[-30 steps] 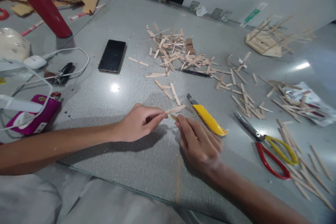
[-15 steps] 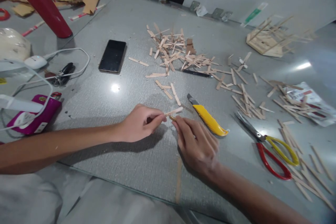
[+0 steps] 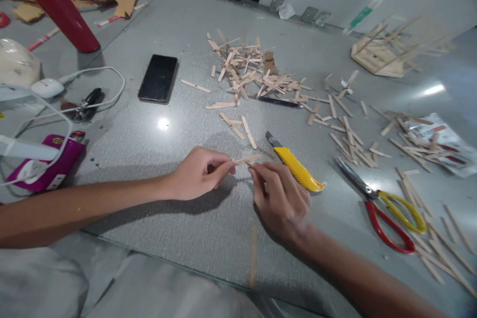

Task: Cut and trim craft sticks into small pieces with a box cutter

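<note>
My left hand (image 3: pixel 197 175) is closed in a pinch on one end of a short wooden craft stick (image 3: pixel 252 159), which points right above the table. My right hand (image 3: pixel 281 194) is closed too, its fingertips on a small thin piece (image 3: pixel 251 165) that meets the stick; what it is I cannot make out. Just right of that hand lies a yellow utility knife (image 3: pixel 296 168), blade tip up and left. Beyond the hands are a few loose craft sticks (image 3: pixel 249 132) and a heap of sticks (image 3: pixel 244 79).
Scissors (image 3: pixel 368 193) with red and yellow handles lie at right near long wood strips (image 3: pixel 439 258). A frame of sticks (image 3: pixel 387 54) stands far right. A black phone (image 3: pixel 158 78), a purple box (image 3: pixel 67 169), cables and a red post (image 3: pixel 55 5) occupy the left.
The right fingertips have shifted slightly along the stick, and the brass-coloured piece in them shows less. The left hand has barely moved. The view has shifted slightly.
</note>
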Available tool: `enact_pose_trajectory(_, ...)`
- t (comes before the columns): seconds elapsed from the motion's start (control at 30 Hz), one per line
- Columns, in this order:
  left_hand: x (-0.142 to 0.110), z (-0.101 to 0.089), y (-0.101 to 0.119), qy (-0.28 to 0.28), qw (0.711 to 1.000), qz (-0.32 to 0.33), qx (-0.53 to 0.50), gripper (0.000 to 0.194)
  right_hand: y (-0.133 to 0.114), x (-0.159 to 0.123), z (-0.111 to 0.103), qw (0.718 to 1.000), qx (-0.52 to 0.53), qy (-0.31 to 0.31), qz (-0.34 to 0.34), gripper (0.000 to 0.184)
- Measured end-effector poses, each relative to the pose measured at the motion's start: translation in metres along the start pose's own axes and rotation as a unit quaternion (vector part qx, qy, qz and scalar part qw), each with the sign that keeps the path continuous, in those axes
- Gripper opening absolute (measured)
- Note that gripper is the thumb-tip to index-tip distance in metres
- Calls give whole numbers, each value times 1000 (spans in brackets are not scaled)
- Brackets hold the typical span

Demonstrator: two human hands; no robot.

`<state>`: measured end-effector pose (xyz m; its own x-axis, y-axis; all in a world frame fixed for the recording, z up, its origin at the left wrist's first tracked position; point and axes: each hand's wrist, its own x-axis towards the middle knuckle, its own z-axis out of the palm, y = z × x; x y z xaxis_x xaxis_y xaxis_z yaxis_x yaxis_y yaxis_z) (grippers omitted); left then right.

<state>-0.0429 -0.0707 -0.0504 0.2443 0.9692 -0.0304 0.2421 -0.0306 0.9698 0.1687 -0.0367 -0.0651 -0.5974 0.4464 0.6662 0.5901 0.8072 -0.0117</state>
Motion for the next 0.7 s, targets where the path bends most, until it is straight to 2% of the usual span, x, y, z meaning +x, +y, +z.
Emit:
enact_pose_trajectory(0.13, 0, 0, 1, 0, 1000, 6, 13, 32, 1, 3, 3, 999, 26, 13, 35, 14)
enact_pose_trajectory(0.23, 0, -1, 2, 0, 1000, -3, 5, 30, 3, 6, 4, 992, 77, 24, 100, 13)
enact_pose_trajectory(0.33, 0, -3, 2, -10, 1000, -2, 7, 27, 4, 8, 3, 983, 117, 15, 138, 21)
enact_pose_trajectory(0.4, 1, -4, 2, -24, 1000, 4, 15, 27, 5, 7, 4, 982, 150, 4, 118, 26)
enact_pose_trajectory(0.5, 1, -5, 3, -35, 999, 9, 27, 29, 5, 3, 6, 981, 179, 13, 69, 23)
enact_pose_trajectory(0.7, 0, -4, 1, 9, 1000, 14, 20, 25, 9, -4, 7, 987, 154, 33, 17, 27)
